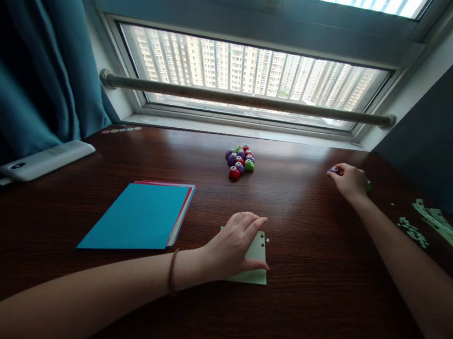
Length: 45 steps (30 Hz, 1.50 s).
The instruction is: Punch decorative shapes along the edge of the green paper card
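The left hand (237, 245) lies flat, fingers spread and grip wide, pressing on a pale green sheet of paper (255, 266) near the front middle of the dark, glossy wooden desk (300, 310). The paper is thin and roughly square, with tiny cut-out bits just beside its upper right corner. A thin brown band circles the left wrist.

The right hand (349, 180) is well apart, out toward the far right of the desk, its grip narrow and closed around a small rounded purple punch (334, 170) that peeks out past the fingertips; something green shows behind the hand, too hidden to name.

Between the hands, nearer the window, sits a tight cluster of small round punches (239, 161) in purple, red and green plastic. To the left lies a neat stack of coloured paper (142, 217), blue on top. Green paper strips and scraps (438, 226) litter the right edge. A white oblong power bank (46, 159) rests at the far left beside the teal curtain (29, 57).
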Each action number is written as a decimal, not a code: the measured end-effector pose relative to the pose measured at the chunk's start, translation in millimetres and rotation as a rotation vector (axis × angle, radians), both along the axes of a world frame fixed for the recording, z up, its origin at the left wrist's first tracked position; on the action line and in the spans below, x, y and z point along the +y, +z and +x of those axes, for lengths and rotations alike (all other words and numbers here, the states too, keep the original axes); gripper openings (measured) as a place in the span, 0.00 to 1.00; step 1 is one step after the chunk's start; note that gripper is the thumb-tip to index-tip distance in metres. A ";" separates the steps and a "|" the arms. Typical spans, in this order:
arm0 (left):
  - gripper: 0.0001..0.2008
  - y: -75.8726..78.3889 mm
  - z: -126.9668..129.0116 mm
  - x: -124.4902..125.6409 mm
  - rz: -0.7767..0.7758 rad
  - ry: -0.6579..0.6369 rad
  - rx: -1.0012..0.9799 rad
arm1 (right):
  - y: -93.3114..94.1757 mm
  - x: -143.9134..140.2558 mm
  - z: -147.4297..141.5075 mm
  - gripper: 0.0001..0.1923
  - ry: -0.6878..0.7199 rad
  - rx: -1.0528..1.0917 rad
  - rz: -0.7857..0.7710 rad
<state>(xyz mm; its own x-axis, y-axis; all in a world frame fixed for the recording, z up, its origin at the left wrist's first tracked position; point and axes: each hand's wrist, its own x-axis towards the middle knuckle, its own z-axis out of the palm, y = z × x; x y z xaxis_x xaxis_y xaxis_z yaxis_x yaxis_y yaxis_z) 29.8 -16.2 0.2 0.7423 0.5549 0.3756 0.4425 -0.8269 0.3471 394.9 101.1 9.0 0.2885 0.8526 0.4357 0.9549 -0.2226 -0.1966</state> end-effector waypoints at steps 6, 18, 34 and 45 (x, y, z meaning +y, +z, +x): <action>0.31 14.7 -8.8 2.9 -0.031 0.222 0.241 | -12.9 15.4 25.9 0.16 -0.129 -0.234 -0.107; 0.24 19.4 -14.9 29.2 -0.310 0.155 0.314 | -2.7 -1.2 5.3 0.20 -0.111 -0.207 -0.075; 0.14 -1.5 -13.8 41.3 -0.372 0.181 0.062 | -10.1 -120.4 -150.1 0.07 0.843 0.689 -0.357; 0.14 -3.9 -12.3 44.0 -0.431 0.179 -0.023 | -19.8 -122.2 -151.2 0.01 0.926 0.538 -0.264</action>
<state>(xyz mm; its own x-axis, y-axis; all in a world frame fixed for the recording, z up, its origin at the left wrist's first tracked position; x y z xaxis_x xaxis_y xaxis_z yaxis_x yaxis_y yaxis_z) 17.5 27.9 -3.7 0.6147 0.7826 0.0981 0.5533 -0.5165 0.6535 243.7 -21.1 -10.8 -0.4123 0.8847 0.2173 0.5781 0.4384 -0.6882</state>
